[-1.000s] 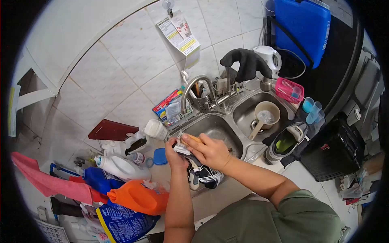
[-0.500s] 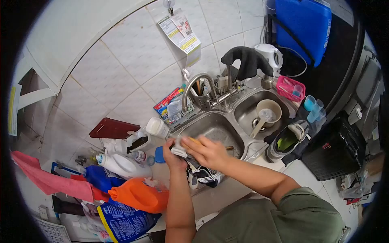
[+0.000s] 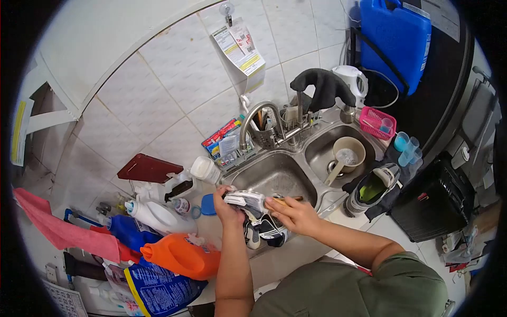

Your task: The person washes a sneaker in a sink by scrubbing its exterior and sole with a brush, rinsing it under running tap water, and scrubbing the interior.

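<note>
My left hand (image 3: 229,210) is wrapped round a shoe (image 3: 247,201) with a white sole, held at the front edge of the left sink basin (image 3: 280,177). In my right hand (image 3: 296,214) is a brush (image 3: 289,199) with a wooden handle, its bristle end against the shoe's sole. My fingers cover part of the handle. Below the held shoe, a black and white shoe (image 3: 269,231) rests on the counter. Another shoe (image 3: 367,190) with a yellow-green insole stands right of the sinks.
A beige dipper (image 3: 356,145) sits in the right basin. The faucet (image 3: 244,132) arches over the left one. At the left are an orange bottle (image 3: 182,256), a white bottle (image 3: 163,217) and a blue lid (image 3: 208,205). A pink basket (image 3: 377,121) stands at the back right.
My right hand has moved right and slightly down along the shoe, and the brush handle now shows beyond my fingers. The held shoe's white sole is turned more into view.
</note>
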### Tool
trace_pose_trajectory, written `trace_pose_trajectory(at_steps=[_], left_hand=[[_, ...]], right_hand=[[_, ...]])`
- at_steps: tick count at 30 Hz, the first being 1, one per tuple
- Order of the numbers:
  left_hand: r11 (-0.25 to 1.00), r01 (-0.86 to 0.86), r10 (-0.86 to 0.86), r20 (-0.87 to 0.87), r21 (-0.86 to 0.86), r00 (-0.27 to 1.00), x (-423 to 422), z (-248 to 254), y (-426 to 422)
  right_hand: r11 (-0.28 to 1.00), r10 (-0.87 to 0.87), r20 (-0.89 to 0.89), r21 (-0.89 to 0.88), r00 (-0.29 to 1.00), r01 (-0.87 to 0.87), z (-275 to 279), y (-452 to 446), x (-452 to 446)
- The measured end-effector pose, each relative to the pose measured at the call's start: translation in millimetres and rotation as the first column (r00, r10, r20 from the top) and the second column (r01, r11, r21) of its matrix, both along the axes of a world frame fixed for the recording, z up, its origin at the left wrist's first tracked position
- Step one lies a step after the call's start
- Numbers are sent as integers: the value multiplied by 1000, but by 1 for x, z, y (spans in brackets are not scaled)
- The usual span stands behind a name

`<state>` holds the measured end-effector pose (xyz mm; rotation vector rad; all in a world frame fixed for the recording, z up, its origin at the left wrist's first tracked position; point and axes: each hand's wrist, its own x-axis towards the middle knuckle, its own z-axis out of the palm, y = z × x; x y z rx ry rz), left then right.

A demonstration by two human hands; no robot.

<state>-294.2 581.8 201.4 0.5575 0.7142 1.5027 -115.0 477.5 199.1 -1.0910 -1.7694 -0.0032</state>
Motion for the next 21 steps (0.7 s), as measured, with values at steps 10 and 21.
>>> trace_pose_trajectory(at_steps=[10, 21], left_hand=[[998, 26, -29, -44, -58, 999, -18, -18, 11], [931, 358, -353, -431, -71, 831, 3, -38, 26]], right_hand=[[968, -58, -147, -250, 987, 19, -77, 3, 42], [159, 16, -953, -296, 303, -942, -44, 76, 39]])
